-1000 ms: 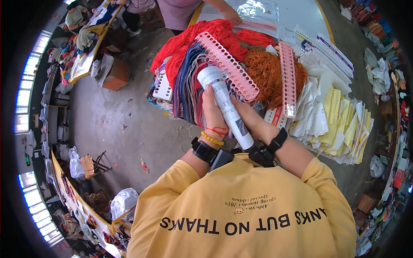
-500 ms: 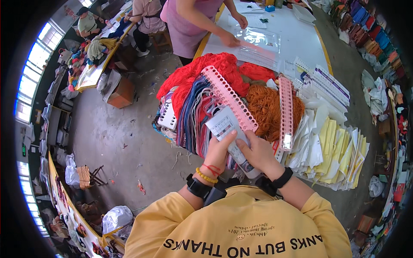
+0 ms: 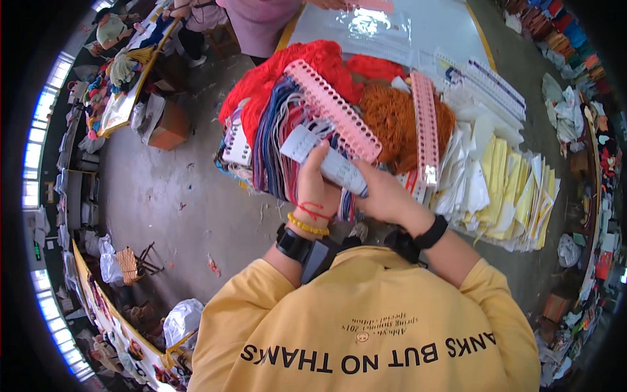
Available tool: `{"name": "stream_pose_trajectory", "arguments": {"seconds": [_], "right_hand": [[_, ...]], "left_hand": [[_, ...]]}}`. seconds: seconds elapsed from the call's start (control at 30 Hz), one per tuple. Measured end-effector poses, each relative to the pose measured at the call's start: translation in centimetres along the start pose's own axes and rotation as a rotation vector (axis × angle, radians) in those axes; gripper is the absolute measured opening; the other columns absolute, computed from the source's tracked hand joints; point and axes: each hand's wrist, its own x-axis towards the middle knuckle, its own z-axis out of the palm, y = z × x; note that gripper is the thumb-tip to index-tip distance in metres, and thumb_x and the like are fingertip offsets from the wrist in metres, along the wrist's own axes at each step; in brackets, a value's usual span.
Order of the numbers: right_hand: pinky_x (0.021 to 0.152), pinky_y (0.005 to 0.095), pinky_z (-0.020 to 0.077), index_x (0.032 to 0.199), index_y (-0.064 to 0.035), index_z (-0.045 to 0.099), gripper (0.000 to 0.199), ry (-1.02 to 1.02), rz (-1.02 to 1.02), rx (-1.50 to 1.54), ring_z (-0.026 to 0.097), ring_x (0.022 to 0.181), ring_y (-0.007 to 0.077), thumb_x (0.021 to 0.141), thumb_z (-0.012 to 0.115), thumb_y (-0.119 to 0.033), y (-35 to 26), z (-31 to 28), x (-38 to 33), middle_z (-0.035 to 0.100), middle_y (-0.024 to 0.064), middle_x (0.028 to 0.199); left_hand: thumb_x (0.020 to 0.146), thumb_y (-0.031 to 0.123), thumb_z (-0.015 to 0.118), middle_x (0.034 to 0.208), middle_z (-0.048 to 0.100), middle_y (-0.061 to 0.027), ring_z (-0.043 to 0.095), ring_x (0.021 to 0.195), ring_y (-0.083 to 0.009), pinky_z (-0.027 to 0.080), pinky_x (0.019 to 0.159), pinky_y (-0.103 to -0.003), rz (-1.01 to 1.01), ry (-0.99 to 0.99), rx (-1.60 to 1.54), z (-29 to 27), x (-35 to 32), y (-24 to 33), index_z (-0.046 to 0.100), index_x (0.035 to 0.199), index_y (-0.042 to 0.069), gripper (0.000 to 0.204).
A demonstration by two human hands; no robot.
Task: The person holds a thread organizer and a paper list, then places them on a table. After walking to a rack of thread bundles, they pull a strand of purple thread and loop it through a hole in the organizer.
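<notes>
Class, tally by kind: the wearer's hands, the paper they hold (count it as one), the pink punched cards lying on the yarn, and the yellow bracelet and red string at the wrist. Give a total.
Hands (left hand, right hand): 2
Paper: 1
Pink cards: 2
Yellow bracelet: 1
Red string: 1
Total: 7

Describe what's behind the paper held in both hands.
Multicoloured yarn strands show past the edges of the paper. Whatever lies directly behind it, or behind the left hand and right hand, is covered and can't be seen.
</notes>
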Motion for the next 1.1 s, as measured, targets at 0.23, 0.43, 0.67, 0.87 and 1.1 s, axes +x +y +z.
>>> {"name": "stream_pose_trajectory", "arguments": {"seconds": [0.23, 0.43, 0.67, 0.87, 1.1], "right_hand": [[0.061, 0.0425, 0.0454, 0.097, -0.0062, 0.047, 0.031, 0.155, -0.225, -0.625, 0.059, 0.074, 0.0310, 0.067, 0.055, -0.005, 0.8, -1.1, 0.2, 0.057, 0.0126, 0.079], [0.062, 0.0399, 0.0463, 0.102, -0.0045, 0.048, 0.043, -0.109, 0.033, -0.352, 0.059, 0.070, 0.0314, 0.061, 0.058, -0.008, 1.6, -2.3, 0.3, 0.059, 0.0150, 0.079], [0.060, 0.0401, 0.0457, 0.088, -0.0034, 0.053, 0.028, -0.442, 0.059, -0.257, 0.059, 0.071, 0.0320, 0.061, 0.057, -0.006, 1.2, -3.0, 0.4, 0.059, 0.0167, 0.077], [0.067, 0.0374, 0.0420, 0.086, -0.0065, 0.052, 0.028, 0.074, -0.213, -0.627, 0.057, 0.077, 0.0246, 0.060, 0.059, -0.005, -0.7, -2.7, -0.9, 0.057, 0.0067, 0.079], [0.067, 0.0348, 0.0398, 0.091, -0.0085, 0.051, 0.031, 0.391, -0.244, -0.616, 0.055, 0.077, 0.0216, 0.062, 0.063, -0.012, 2.6, -4.3, -1.9, 0.056, 0.0052, 0.080]], "left_hand": [[0.080, 0.021, 0.058, 0.093, 0.055, -0.0028, 0.053, 0.090, -0.0194, 0.042, 0.079, -0.040, -0.077, 0.169, 0.118, -2.1, -0.1, 1.6, 0.049, 0.100, 0.010, 0.025], [0.080, 0.016, 0.055, 0.098, 0.056, -0.0102, 0.055, 0.093, -0.0236, 0.046, 0.080, -0.039, -0.051, -0.118, 0.101, -2.1, -1.6, 2.2, 0.047, 0.105, 0.004, 0.029], [0.073, 0.018, 0.064, 0.103, 0.052, -0.0104, 0.052, 0.091, -0.0245, 0.040, 0.084, -0.038, 0.805, -0.146, 1.291, -3.6, -1.5, 5.6, 0.042, 0.119, 0.007, 0.053], [0.062, 0.015, 0.067, 0.086, 0.055, -0.0082, 0.055, 0.083, -0.0246, 0.043, 0.074, -0.035, 0.736, -0.683, 2.339, -0.2, -2.7, 6.0, 0.050, 0.105, 0.010, 0.046], [0.063, 0.011, 0.065, 0.074, 0.054, -0.0079, 0.055, 0.072, -0.0263, 0.044, 0.062, -0.037, 0.988, -0.554, 2.327, -1.0, -2.2, 6.1, 0.051, 0.086, 0.007, 0.027]]}}
